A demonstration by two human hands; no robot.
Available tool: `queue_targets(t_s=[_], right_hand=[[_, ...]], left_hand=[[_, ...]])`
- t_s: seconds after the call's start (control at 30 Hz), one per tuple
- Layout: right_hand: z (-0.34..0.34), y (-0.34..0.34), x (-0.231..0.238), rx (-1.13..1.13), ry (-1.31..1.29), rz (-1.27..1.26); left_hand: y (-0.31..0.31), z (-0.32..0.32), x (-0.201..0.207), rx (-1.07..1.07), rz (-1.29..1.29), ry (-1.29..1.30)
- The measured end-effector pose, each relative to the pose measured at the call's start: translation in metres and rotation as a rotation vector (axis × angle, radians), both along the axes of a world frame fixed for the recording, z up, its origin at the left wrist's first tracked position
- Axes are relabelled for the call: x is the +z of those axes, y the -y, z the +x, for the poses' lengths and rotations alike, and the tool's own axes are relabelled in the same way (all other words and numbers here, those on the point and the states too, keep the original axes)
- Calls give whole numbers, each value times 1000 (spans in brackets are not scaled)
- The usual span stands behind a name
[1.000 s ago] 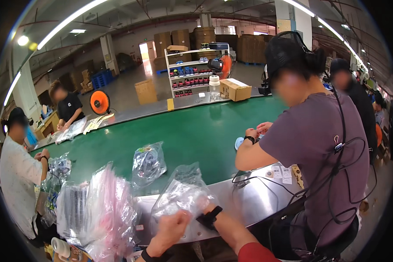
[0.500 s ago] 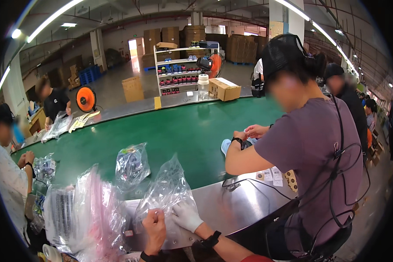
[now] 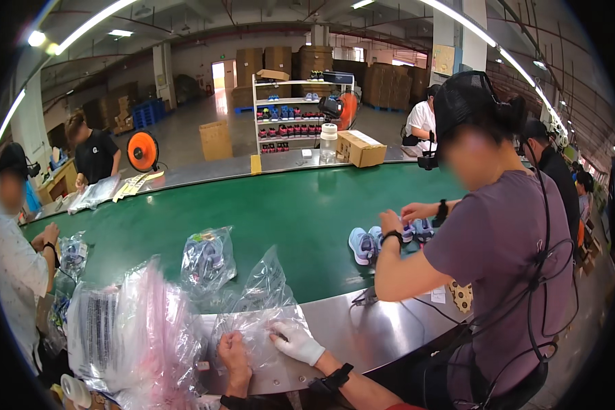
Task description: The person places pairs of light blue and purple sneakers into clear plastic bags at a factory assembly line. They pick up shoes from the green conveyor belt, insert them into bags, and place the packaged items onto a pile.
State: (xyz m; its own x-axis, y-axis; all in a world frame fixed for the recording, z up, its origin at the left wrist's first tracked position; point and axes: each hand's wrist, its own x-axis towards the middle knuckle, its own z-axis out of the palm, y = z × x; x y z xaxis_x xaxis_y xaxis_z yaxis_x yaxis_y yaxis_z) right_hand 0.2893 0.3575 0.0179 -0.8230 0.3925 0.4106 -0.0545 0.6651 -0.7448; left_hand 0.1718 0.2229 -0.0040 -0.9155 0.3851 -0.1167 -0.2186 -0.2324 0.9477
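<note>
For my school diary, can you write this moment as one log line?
left hand: bare, on clear bag | right hand: gloved, on clear bag | nearby: bag pile, filled bag

Left hand (image 3: 233,353): bare, raised, fingers curled in; dark wristband (image 3: 234,402) below — Right hand (image 3: 299,343): white-gloved, fingers bent leftward, black strap (image 3: 335,378) at wrist; right forearm (image 3: 363,391) slanting up from lower edge, red sleeve (image 3: 404,406)
</note>
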Motion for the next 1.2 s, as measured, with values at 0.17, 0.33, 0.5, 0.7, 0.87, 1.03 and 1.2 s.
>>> queue_targets(t_s=[0.17,0.33,0.5,0.7,0.87,1.03,1.2], right_hand=[[2,-1,-3,132,230,19],[7,5,33,166,139,235],[18,-26,130,142,14,-516],[7,-184,104,-823,496,424],[40,-248,69,-1047,1017,407],[44,-255,43,-1057,802,553],[37,-235,53,-908,991,465]], left_hand=[[-1,-8,-18,27,80,7],[-11,2,40,24,90,-189],[-24,-22,95,113,170,-303],[-32,-11,92,73,139,-287],[-32,-6,83,5,160,-127],[-35,-11,77,-13,140,-140],[-35,-6,85,-7,140,-177]])
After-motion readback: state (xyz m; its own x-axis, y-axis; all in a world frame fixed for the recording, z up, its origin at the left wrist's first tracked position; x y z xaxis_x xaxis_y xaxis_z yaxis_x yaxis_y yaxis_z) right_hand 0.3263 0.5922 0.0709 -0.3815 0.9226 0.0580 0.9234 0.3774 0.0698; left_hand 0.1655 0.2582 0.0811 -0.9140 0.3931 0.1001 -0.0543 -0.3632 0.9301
